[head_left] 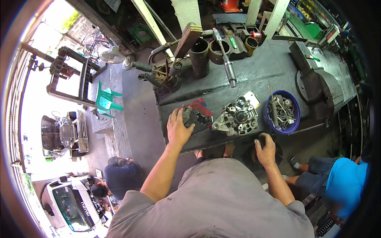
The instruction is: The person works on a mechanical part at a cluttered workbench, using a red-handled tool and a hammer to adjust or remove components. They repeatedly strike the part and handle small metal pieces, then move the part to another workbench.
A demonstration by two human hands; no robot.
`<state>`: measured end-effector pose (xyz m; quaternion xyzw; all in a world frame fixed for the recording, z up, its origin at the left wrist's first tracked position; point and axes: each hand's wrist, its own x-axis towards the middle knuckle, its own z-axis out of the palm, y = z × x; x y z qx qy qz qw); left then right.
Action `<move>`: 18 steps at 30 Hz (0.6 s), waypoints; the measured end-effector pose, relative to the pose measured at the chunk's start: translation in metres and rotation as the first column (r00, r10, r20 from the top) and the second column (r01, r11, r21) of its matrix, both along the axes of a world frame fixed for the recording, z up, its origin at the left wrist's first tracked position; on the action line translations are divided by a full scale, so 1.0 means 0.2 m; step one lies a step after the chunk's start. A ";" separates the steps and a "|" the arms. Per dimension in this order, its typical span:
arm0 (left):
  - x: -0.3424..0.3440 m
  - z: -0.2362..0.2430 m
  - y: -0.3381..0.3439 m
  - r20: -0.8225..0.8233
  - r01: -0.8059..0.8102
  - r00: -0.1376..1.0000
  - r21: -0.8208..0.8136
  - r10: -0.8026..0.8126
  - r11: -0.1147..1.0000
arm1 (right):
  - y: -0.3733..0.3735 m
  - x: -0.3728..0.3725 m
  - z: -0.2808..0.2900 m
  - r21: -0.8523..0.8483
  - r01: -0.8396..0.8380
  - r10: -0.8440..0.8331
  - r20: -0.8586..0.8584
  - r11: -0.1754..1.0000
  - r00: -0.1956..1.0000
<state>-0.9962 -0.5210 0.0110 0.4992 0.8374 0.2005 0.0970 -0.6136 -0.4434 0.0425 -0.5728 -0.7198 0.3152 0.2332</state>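
At the workbench's near left edge, my left hand (178, 129) grips a dark, rounded metal part (189, 116), its fingers over one side and its thumb on the other. Beneath and behind that part lies a red and blue rag (200, 106). A silver cast-metal engine housing (238, 115) with round openings sits on the bench between my hands. My right hand (266, 150) hangs just off the bench edge, thumb and fingers apart, with nothing visible in it. Near it stands a blue bowl (298, 119) full of small metal parts, with a screwdriver (274, 111) leaning inside.
A large vise (315, 89) takes up the bench's right side. Dark cans (199, 59), a ratchet tool (227, 65) and a holder of hand tools (170, 81) stand along the back. One person (124, 176) crouches at left; another in blue (345, 178) is at right.
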 end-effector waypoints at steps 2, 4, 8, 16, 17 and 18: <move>-0.08 -0.05 0.01 0.002 -0.010 1.000 -0.104 0.011 0.995 | -0.09 -0.02 -0.04 -0.058 -0.144 0.146 0.035 0.988 0.989; -0.15 -0.10 0.03 0.070 0.011 0.998 -0.126 -0.002 0.992 | -0.16 -0.08 -0.07 -0.167 -0.272 0.280 0.026 0.948 0.960; -0.28 -0.17 0.03 0.173 0.026 0.984 0.058 -0.035 0.998 | -0.21 -0.27 -0.09 -0.112 -0.555 0.559 0.004 0.824 0.829; -0.60 -0.13 -0.01 0.962 -0.334 0.274 0.113 -0.019 0.936 | -0.23 -0.36 -0.06 -0.060 -0.455 0.456 0.007 0.888 0.890; -0.59 -0.11 -0.01 0.921 -0.259 0.388 0.160 -0.049 0.953 | -0.24 -0.35 -0.07 -0.068 -0.440 0.442 0.021 0.896 0.897; -0.57 -0.08 0.01 0.865 -0.199 0.498 0.183 -0.061 0.963 | -0.25 -0.35 -0.08 -0.078 -0.443 0.445 0.024 0.893 0.895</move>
